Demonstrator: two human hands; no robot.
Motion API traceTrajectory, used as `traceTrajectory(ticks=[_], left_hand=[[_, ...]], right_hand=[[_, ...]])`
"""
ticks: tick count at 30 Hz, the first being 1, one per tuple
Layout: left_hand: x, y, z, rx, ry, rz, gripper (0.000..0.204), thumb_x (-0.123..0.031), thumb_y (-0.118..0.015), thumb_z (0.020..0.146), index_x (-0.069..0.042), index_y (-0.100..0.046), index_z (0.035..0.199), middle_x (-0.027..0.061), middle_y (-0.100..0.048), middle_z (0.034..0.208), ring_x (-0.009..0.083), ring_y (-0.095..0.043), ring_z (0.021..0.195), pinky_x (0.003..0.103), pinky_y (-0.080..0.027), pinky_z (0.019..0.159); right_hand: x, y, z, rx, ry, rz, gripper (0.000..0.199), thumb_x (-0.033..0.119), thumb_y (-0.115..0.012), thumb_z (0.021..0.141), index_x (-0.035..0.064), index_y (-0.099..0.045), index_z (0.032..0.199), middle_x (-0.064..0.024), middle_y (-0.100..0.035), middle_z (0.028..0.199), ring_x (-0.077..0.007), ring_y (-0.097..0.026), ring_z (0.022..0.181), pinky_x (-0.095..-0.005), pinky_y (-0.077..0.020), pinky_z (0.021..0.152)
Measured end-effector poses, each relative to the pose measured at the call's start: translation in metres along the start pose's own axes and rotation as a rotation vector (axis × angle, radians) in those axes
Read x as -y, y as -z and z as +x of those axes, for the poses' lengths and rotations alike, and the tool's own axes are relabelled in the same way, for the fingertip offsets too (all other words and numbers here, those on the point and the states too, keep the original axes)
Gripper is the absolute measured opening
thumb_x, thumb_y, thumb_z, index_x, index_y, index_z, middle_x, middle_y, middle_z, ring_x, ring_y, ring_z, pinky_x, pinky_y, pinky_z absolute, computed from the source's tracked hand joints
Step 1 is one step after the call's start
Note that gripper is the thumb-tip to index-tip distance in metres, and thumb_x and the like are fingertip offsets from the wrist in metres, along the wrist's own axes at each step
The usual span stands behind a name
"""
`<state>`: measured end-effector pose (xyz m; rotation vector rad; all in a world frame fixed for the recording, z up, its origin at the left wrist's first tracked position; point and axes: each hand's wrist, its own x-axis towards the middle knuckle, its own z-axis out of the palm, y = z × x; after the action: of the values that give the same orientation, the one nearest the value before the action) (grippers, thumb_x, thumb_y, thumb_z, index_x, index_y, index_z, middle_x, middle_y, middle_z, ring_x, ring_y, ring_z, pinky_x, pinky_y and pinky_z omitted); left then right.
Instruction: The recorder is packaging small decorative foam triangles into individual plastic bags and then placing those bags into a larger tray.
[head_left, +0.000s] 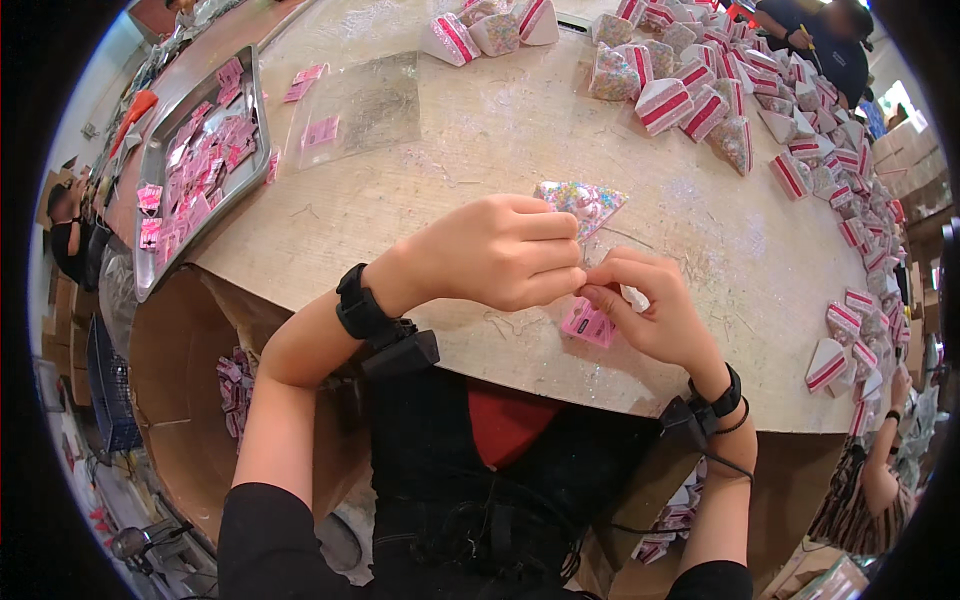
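Note:
My left hand [505, 252] is closed, its fingers curled, over the middle of the table. My right hand [652, 302] pinches with thumb and forefinger, its fingertips meeting those of the left. What is pinched between them is too small or hidden to make out. Just beyond my left knuckles shows a wedge-shaped toy cake slice [598, 203] with colourful sprinkles, partly covered by the hand. Directly below the joined fingertips is a small pink card tag [590, 322], close to my right thumb. Whether it hangs or lies on the wood cannot be told.
A metal tray [262, 120] of pink tags stands at the left. Near it lies a clear plastic sheet [375, 105]. Many cake slices [665, 105] are heaped along the far and right side. Cardboard boxes [165, 370] sit below the table edge; other people work around.

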<state>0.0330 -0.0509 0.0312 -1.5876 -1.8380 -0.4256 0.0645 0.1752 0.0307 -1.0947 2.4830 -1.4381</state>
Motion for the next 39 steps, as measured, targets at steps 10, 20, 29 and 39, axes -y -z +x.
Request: traceTrajectory(ticks=[10,20,29,39], left_hand=[[-0.003,-0.006,0.000,-0.098,0.195,-0.189,0.017,-0.009,-0.077,0.067,-0.010,-0.062,0.074,0.0003,-0.054,0.068,0.0172,-0.056,0.063,0.028,-0.046,0.052],[-0.008,-0.010,0.003,-0.222,0.508,-0.502,0.017,0.000,-0.076,0.067,-0.008,-0.062,0.074,0.0024,-0.059,0.070,0.0170,-0.056,0.062,0.028,-0.044,0.052],[-0.019,0.011,0.013,0.083,1.111,-1.347,0.010,-0.008,-0.068,0.087,-0.002,-0.063,0.080,-0.0009,-0.061,0.074,0.0028,-0.053,0.062,0.019,-0.043,0.051],[-0.013,-0.002,0.007,0.129,0.950,-1.144,0.017,-0.014,-0.074,0.084,-0.002,-0.065,0.091,0.0047,-0.063,0.088,0.0087,-0.057,0.077,0.023,-0.046,0.062]], right_hand=[[0.005,-0.001,0.000,-0.059,0.084,-0.091,0.009,0.000,-0.066,0.080,0.0026,-0.066,0.089,-0.0092,-0.059,0.073,-0.0209,-0.056,0.062,-0.0312,-0.0442,0.056],[-0.009,-0.013,0.001,-0.354,0.335,-0.225,0.026,-0.005,-0.071,0.074,0.0031,-0.065,0.098,-0.0089,-0.061,0.079,-0.0224,-0.059,0.067,-0.0301,-0.0462,0.057],[-0.002,-0.010,-0.005,-0.412,0.595,-0.418,0.034,-0.003,-0.078,0.069,-0.0001,-0.065,0.101,-0.0091,-0.064,0.079,-0.0198,-0.059,0.057,-0.0284,-0.0450,0.049],[0.003,-0.011,-0.005,-0.444,0.360,-0.243,0.024,-0.006,-0.073,0.068,0.0027,-0.062,0.087,-0.0072,-0.059,0.069,-0.0162,-0.056,0.055,-0.0253,-0.0451,0.050]])
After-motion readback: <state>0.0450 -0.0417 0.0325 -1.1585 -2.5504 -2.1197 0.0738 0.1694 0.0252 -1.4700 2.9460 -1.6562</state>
